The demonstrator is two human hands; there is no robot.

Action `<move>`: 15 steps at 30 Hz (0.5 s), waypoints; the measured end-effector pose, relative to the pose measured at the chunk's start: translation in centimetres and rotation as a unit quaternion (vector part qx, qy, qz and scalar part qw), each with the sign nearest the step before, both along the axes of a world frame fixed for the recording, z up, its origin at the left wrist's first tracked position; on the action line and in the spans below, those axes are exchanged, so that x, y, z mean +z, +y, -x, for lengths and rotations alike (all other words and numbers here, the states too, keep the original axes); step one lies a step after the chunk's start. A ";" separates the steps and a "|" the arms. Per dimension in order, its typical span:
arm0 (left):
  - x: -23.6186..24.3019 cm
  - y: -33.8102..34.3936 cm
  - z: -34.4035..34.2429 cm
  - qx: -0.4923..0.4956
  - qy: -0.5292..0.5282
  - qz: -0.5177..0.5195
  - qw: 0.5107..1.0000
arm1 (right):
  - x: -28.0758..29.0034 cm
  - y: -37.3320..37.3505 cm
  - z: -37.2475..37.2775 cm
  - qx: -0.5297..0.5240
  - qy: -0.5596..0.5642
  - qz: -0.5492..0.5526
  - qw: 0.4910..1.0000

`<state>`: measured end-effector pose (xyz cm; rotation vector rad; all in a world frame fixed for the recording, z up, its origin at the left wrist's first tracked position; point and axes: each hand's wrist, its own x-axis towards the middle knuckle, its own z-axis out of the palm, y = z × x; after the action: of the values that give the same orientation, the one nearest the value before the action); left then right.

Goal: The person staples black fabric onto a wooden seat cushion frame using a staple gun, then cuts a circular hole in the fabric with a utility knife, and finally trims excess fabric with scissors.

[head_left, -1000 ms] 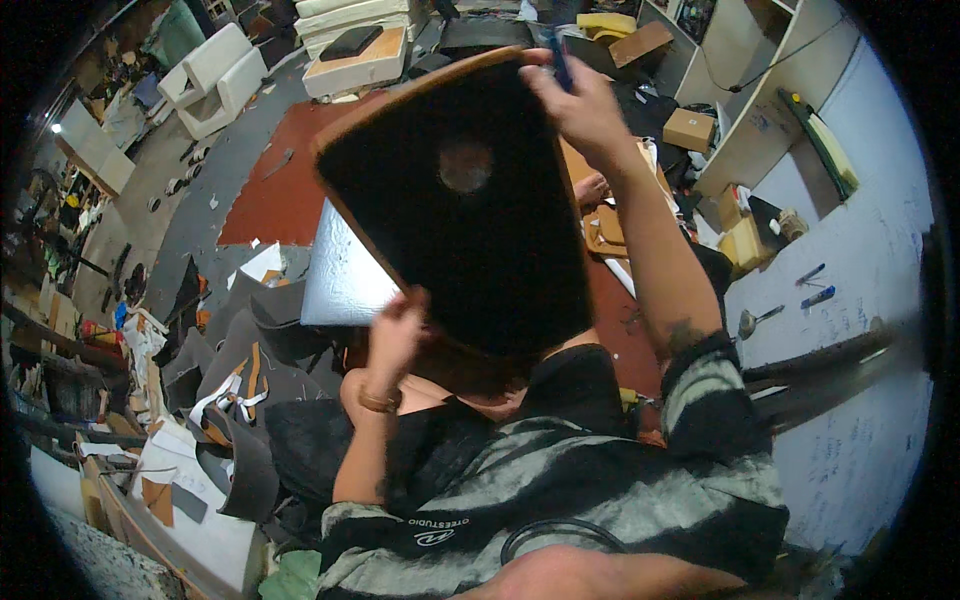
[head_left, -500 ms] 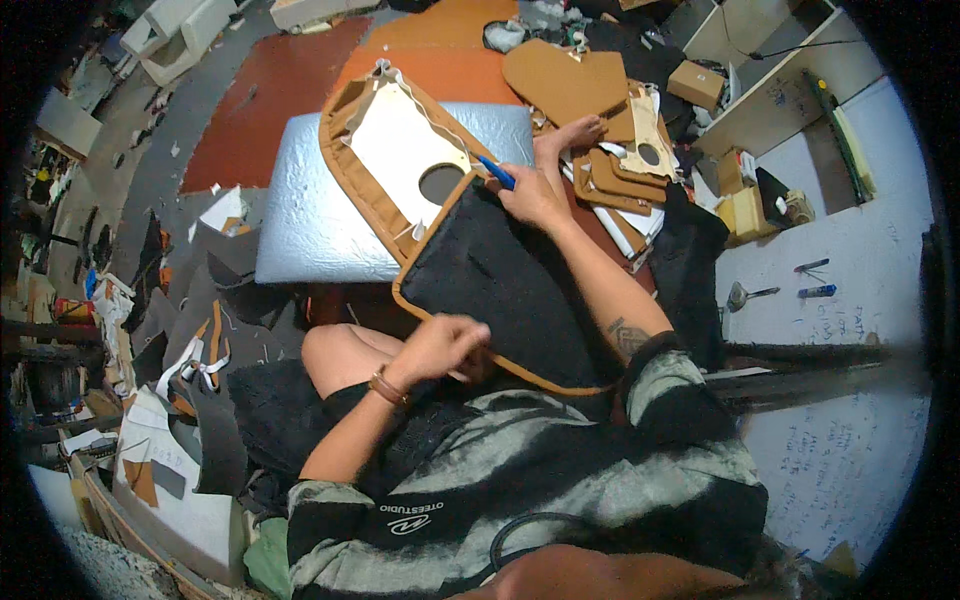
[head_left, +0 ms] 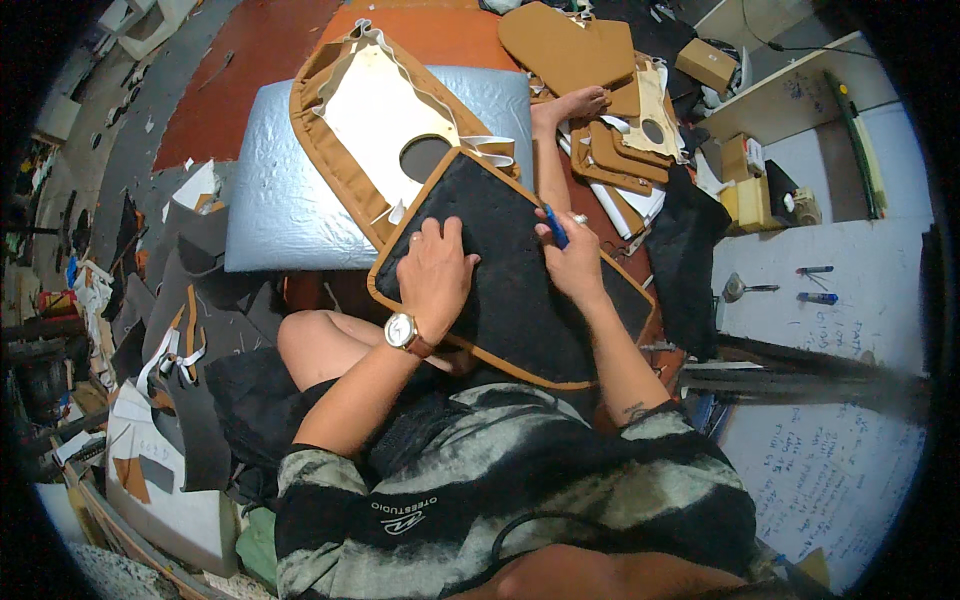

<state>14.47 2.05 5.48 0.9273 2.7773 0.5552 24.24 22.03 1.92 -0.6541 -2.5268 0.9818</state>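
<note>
A black fabric panel (head_left: 510, 310) edged with brown binding lies across my lap, its far corner overlapping a brown-bordered cover piece (head_left: 380, 120) with a cream inside and a round hole. My left hand (head_left: 436, 282) rests on the panel's left part, palm down with the fingers extended. Closer to its right edge, my right hand (head_left: 576, 268) grips a slim blue pen-like tool (head_left: 556, 228) and lies against the black cloth. The tool's exact kind cannot be made out. Under the cover piece sits a silver foil-wrapped block (head_left: 262, 200).
Brown padded pieces (head_left: 570, 50) are piled at the far right beside my bare foot. Grey fabric scraps (head_left: 195, 250) lie on the left. Along the right stands a white board surface (head_left: 850, 260) with a marker (head_left: 818, 298) on it; a small cardboard box (head_left: 705, 65) sits farther back.
My left hand has moved up and forward onto the black panel, from near its front edge. My right hand has come back from the panel's far corner, still holding the blue tool.
</note>
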 end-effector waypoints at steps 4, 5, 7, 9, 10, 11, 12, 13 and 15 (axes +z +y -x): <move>0.4 1.3 2.9 -0.058 0.022 0.026 0.998 | -1.2 1.1 -1.2 -0.027 -0.031 0.102 0.994; 0.0 2.0 3.5 -0.054 0.021 0.072 0.996 | -1.1 1.0 -1.2 -0.029 -0.027 0.098 0.994; 0.5 3.0 3.0 -0.084 0.059 0.090 0.991 | -1.0 1.1 -1.2 -0.039 -0.018 0.090 0.995; 0.3 4.3 2.4 -0.087 0.100 0.116 0.984 | -0.9 1.0 -1.2 -0.041 -0.025 0.100 0.994; -0.2 4.6 2.1 -0.086 0.155 0.127 0.976 | -0.9 0.9 -1.2 -0.041 -0.028 0.106 0.993; -0.6 4.8 2.0 -0.088 0.179 0.128 0.971 | -0.6 0.9 -1.1 -0.041 -0.039 0.109 0.992; -0.7 5.0 1.9 -0.091 0.204 0.130 0.966 | -0.3 0.9 -1.2 -0.043 -0.051 0.113 0.991; -0.7 4.9 1.9 -0.097 0.177 0.120 0.972 | -0.1 0.9 -1.2 -0.045 -0.063 0.116 0.990; -0.8 4.1 1.9 -0.110 0.124 0.100 0.981 | 0.4 0.5 -1.4 -0.050 -0.053 0.113 0.991</move>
<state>12.53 6.15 4.70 1.3107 2.8189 0.1306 25.62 22.57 2.34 -0.9131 -2.4645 1.2384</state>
